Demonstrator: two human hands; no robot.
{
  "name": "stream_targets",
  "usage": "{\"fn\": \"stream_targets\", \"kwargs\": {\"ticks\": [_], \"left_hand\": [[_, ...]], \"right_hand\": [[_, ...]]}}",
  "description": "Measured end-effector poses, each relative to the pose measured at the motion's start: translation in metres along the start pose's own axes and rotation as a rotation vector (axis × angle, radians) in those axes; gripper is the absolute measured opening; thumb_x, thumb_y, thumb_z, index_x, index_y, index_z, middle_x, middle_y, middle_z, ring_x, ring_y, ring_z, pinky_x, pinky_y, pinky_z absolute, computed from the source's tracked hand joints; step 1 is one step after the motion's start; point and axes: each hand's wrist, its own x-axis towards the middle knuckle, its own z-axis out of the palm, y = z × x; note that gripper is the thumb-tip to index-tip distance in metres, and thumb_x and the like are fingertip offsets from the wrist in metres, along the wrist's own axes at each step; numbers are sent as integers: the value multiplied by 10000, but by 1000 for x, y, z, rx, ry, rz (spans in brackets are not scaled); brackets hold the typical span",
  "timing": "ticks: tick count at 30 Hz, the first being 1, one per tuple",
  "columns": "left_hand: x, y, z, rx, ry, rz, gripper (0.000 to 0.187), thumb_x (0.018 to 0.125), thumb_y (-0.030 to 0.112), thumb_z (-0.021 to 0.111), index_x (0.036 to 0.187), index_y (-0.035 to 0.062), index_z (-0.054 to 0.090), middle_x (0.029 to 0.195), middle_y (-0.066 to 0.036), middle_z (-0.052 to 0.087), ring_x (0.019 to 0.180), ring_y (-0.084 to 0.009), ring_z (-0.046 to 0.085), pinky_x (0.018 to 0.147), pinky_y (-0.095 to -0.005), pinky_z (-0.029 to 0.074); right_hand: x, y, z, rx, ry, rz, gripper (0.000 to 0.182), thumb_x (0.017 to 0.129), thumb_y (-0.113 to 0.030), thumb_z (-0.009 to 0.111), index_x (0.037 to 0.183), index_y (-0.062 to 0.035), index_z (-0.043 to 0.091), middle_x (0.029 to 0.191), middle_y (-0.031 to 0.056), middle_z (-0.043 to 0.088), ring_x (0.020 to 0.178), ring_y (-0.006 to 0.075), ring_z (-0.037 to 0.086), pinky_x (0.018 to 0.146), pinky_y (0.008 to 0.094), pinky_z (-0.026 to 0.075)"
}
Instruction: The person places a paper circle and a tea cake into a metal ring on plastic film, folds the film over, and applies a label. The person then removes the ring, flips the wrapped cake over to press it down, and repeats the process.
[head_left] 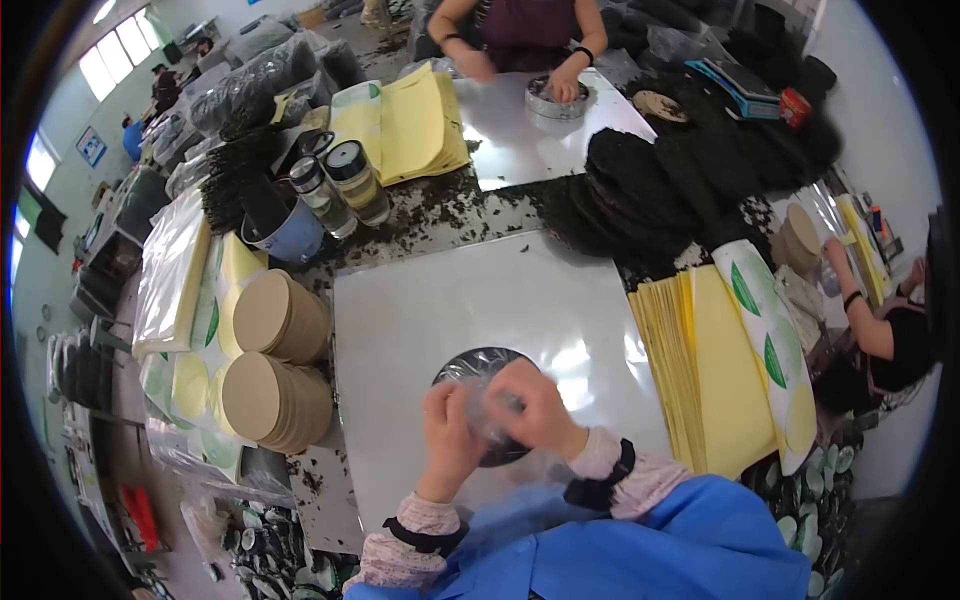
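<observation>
On the white board (pixel 400 330) in front of me lies a dark round disc (pixel 515 455), partly covered by crinkled clear plastic film (pixel 480 365). My left hand (pixel 452 435) is at the disc's left side, its fingers bent and closed on the film. Over the disc's right half, my right hand (pixel 533 402) pinches the film, fingers pressed together. Both hands are close together, and they hide the middle of the disc.
Stacks of round cardboard discs (pixel 262 395) stand left. Yellow paper sheets (pixel 725 380) lie right. Beyond the board are glass jars (pixel 355 180), a blue pot (pixel 285 235) and dark fibrous discs (pixel 625 185). A person (pixel 530 35) works opposite; another person (pixel 880 330) is at right.
</observation>
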Motion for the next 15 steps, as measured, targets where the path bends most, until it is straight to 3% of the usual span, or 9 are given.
{"fn": "stream_targets", "kwargs": {"ticks": [2, 3, 4, 7, 8, 10, 12, 13, 15], "left_hand": [[2, 8, 11, 197, 213, 8, 731, 633, -69, 727, 1332, 74, 567, 1286, -183, 502, 1220, -353, 472, 1048, -499, 368], [0, -1, 7, 279, 83, 140, 823, 687, 11, 720, 1459, 25, 434, 1430, -231, 446, 1368, -400, 386, 1137, -533, 287], [2, 2, 2, 237, 65, 166, 823, 687, 11, 720, 1459, 25, 434, 1430, -231, 446, 1368, -400, 386, 1137, -533, 287], [20, 26, -6, 211, -302, 114, 781, 815, 252, 709, 1469, -43, 402, 1520, -252, 372, 1458, -424, 281, 1207, -547, 174], [21, 30, -6, 290, -368, 67, 810, 829, 307, 702, 1472, -68, 385, 1554, -259, 327, 1483, -432, 226, 1210, -555, 152], [20, 26, 0, 362, -430, 35, 846, 844, 363, 696, 1475, -94, 367, 1589, -266, 283, 1508, -440, 171, 1214, -562, 130], [17, 19, 3, 437, -423, 47, 857, 853, 396, 697, 1474, -96, 370, 1585, -266, 291, 1501, -440, 191, 1216, -553, 120], [18, 20, 2, 437, -434, 44, 855, 861, 401, 687, 1474, -103, 368, 1584, -270, 291, 1501, -444, 187, 1214, -555, 122], [17, 20, 1, 436, -438, 43, 850, 865, 402, 684, 1472, -104, 371, 1583, -271, 292, 1499, -447, 191, 1213, -557, 123]], "right_hand": [[-15, -3, 6, -183, -27, -82, 77, 877, -99, 607, 876, -28, 638, 902, 105, 630, 836, 305, 590, 748, 368, 499], [-20, 10, 15, -269, -90, -74, 76, 853, -81, 609, 890, -26, 647, 920, 110, 629, 866, 309, 589, 780, 383, 501], [-26, 16, 20, -363, -152, -53, 95, 829, -63, 612, 904, -24, 657, 938, 114, 628, 895, 313, 588, 812, 398, 504], [-33, 16, 11, -244, -150, 76, 239, 780, -31, 603, 1006, 13, 670, 911, 127, 624, 890, 326, 603, 816, 439, 512], [-40, 20, -14, -286, -121, 100, 239, 780, -31, 603, 1006, 13, 670, 911, 127, 624, 890, 326, 603, 816, 439, 512], [-56, 26, -87, -437, 195, -181, 205, 779, -27, 613, 977, 6, 656, 868, 135, 610, 825, 328, 612, 765, 433, 520], [-94, 13, -198, -918, 175, 168, 175, 790, -34, 651, 963, -12, 654, 910, 151, 653, 827, 341, 637, 705, 440, 523], [-127, 38, -245, -1012, 452, 309, 225, 810, -70, 683, 1029, -19, 680, 960, 144, 686, 872, 330, 659, 742, 431, 540], [-189, 63, -323, -1427, 440, 220, 218, 845, -96, 701, 1055, -38, 713, 983, 121, 722, 870, 300, 690, 777, 413, 565]]}}
